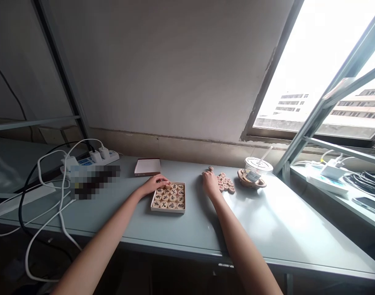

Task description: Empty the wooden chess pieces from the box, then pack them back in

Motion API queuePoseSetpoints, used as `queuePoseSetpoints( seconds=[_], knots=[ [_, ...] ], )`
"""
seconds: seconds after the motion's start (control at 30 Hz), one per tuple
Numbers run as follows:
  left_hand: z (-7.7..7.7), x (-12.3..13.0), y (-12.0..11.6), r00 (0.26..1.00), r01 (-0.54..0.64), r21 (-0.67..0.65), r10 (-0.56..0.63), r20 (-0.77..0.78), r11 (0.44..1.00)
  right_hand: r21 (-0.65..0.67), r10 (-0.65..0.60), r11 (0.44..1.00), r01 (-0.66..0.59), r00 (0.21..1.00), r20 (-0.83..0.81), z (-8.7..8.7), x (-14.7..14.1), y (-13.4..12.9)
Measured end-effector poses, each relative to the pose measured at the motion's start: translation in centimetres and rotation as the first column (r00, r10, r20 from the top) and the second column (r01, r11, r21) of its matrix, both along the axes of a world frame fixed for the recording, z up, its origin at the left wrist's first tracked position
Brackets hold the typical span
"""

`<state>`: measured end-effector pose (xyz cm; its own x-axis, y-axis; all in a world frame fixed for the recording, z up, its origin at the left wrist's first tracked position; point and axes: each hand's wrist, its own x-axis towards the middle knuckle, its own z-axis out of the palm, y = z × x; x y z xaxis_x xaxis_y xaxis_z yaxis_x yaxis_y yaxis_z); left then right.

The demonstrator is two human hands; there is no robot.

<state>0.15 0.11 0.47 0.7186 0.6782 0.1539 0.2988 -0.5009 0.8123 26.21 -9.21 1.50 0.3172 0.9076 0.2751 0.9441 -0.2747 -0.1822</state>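
Note:
A shallow white box (168,210) on the desk holds rows of round wooden Chinese chess pieces, mostly marked in black. My left hand (153,184) reaches over its far left corner, fingers bent around a red-marked Chinese chess piece (168,184) that sits higher than those around it. To the right of the box, my right hand (209,182) is closed, knuckles up, with a small wooden Chinese chess piece (211,168) at its fingertips; the fingers are partly hidden. Beside that hand lies a flat cluster of red-marked Chinese chess pieces (225,182).
An upturned box lid (147,166) lies behind the box. At the right, a lidded plastic cup (255,169) with a straw stands in a brown holder (251,182). Power strips and tangled cables (63,205) occupy the left side. A metal frame (310,110) rises at right.

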Motion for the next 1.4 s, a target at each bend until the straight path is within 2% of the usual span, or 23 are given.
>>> queuePoseSetpoints(
  seconds=[0.07, 0.13, 0.2, 0.23, 0.27, 0.3, 0.43, 0.6, 0.7, 0.87, 1.07, 1.3, 1.33, 1.4],
  knots=[
    [0.0, 0.0, 0.0, 1.0, -0.008, -0.017, 0.008, -0.002, 1.0, 0.018, 0.096, 0.995, -0.095, 0.994, -0.055, 0.6, -1.3, 0.1],
    [0.0, 0.1, 0.0, 1.0, -0.018, -0.006, 0.018, -0.008, 1.0, 0.086, 0.312, 0.95, -0.301, 0.931, -0.189, 1.4, -2.6, -0.1],
    [-0.1, 0.1, 0.1, 1.0, -0.018, 0.016, 0.018, -0.01, 1.0, 0.197, 0.551, 0.834, -0.515, 0.766, -0.331, 2.2, -3.9, -0.3],
    [-0.1, 0.2, 0.1, 1.0, -0.015, 0.029, 0.015, -0.007, 0.999, 0.237, 0.629, 0.775, -0.586, 0.682, -0.373, 2.5, -4.5, -0.5],
    [-0.1, 0.2, 0.1, 1.0, -0.01, 0.04, 0.01, -0.005, 0.999, 0.251, 0.667, 0.741, -0.623, 0.635, -0.39, 2.7, -5.1, -0.6],
    [-0.1, 0.2, 0.2, 1.0, -0.008, 0.048, 0.008, -0.002, 0.999, 0.248, 0.677, 0.73, -0.637, 0.624, -0.39, 2.8, -5.5, -0.7],
    [-0.1, 0.3, 0.2, 1.0, -0.016, 0.053, 0.017, -0.011, 0.998, 0.217, 0.648, 0.76, -0.612, 0.692, -0.319, 1.9, -6.2, -0.4],
    [0.1, 0.3, 0.0, 0.999, -0.013, 0.057, 0.015, -0.032, 0.998, 0.278, 0.681, 0.732, -0.622, 0.662, -0.314, 0.6, -6.3, 0.2],
    [0.2, 0.2, 0.0, 0.998, -0.001, 0.057, 0.004, -0.059, 0.998, 0.321, 0.683, 0.731, -0.603, 0.64, -0.353, 0.7, -6.3, 0.2],
    [0.2, 0.2, 0.2, 0.996, 0.014, 0.058, -0.009, -0.083, 0.998, 0.304, 0.651, 0.754, -0.583, 0.596, -0.47, 1.0, -6.0, 0.2],
    [0.0, 0.2, 0.3, 0.997, 0.009, 0.071, -0.004, -0.071, 0.997, 0.331, 0.671, 0.739, -0.586, 0.596, -0.442, 0.4, -6.1, 0.5],
    [0.4, 0.2, -0.1, 0.997, 0.009, 0.037, -0.006, -0.078, 0.999, 0.321, 0.692, 0.713, -0.624, 0.549, -0.469, 1.7, -4.4, 0.0],
    [0.5, 0.2, -0.2, 0.997, 0.005, 0.024, -0.003, -0.079, 1.0, 0.307, 0.677, 0.73, -0.611, 0.583, -0.45, 1.6, -3.8, 0.0],
    [0.6, 0.2, -0.4, 0.997, 0.002, 0.003, -0.001, -0.072, 1.0, 0.277, 0.559, 0.828, -0.487, 0.753, -0.348, 1.2, -2.6, 0.2]
  ],
)
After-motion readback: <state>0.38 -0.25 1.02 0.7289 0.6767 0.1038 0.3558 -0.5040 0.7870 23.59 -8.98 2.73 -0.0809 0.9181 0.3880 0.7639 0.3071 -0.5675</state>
